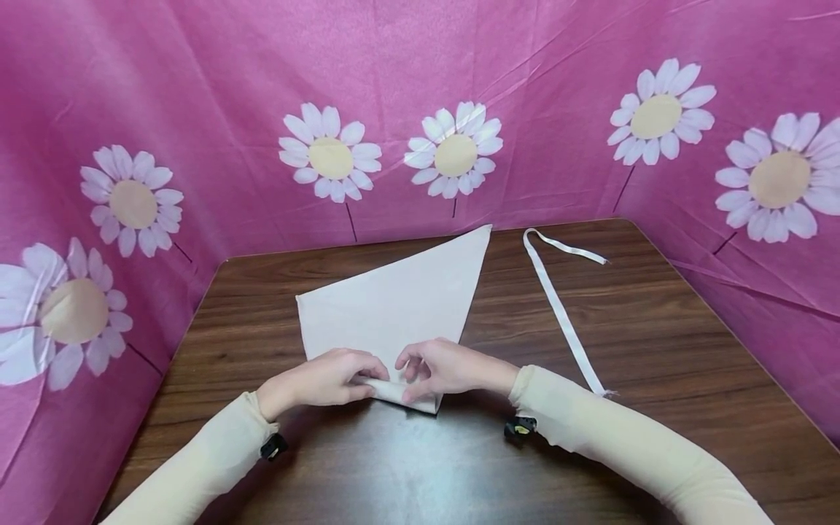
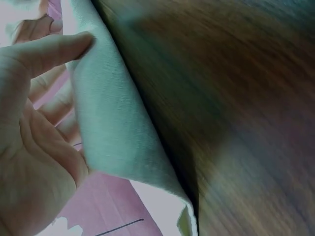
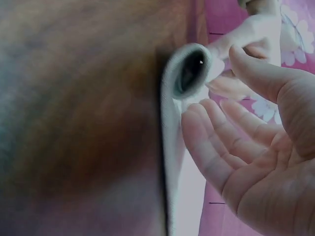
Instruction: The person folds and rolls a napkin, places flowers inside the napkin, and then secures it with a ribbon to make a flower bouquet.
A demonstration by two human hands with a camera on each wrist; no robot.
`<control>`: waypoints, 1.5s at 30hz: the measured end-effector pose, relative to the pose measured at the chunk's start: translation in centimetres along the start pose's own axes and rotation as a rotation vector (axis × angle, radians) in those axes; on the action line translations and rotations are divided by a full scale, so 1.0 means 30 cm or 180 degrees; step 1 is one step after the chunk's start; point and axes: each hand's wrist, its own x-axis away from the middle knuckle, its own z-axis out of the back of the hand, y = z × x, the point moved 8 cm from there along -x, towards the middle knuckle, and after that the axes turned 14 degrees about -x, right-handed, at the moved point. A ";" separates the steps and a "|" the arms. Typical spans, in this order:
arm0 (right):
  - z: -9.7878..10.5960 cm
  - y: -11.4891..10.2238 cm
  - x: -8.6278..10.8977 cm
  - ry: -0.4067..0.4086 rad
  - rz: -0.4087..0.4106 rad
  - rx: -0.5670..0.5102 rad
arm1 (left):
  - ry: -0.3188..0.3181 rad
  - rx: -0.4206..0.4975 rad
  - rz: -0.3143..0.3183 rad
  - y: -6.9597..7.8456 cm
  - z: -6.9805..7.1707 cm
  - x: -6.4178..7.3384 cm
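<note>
A white cloth (image 1: 387, 306) lies spread on the table, with its near edge turned over into a hollow roll (image 1: 402, 394). My left hand (image 1: 324, 378) pinches the left part of this roll. In the left wrist view the thumb lies on the front of the cloth (image 2: 108, 108) and the fingers are behind it. My right hand (image 1: 453, 368) is at the roll's right part, fingers loosely bent. The right wrist view shows the right thumb and fingers (image 3: 199, 132) spread apart beside the open end of the roll, with nothing gripped between them.
A narrow white ribbon (image 1: 558, 310) lies bent on the right side of the brown wooden table (image 1: 656, 350), beyond my right forearm. Its ends look frayed. Pink fabric with a daisy print (image 1: 394, 58) hangs around the table's back and sides.
</note>
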 end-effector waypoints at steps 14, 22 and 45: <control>-0.004 0.047 0.041 0.0045 -0.0272 -0.0127 | 0.0029 0.0326 0.0170 -0.017 -0.015 -0.034; 0.005 0.075 0.047 0.0050 -0.0355 -0.0307 | 0.0239 0.0231 0.0555 -0.074 -0.011 -0.038; 0.046 0.083 0.078 -0.0110 -0.0279 -0.0227 | 0.0001 0.0329 0.0456 -0.030 -0.035 -0.063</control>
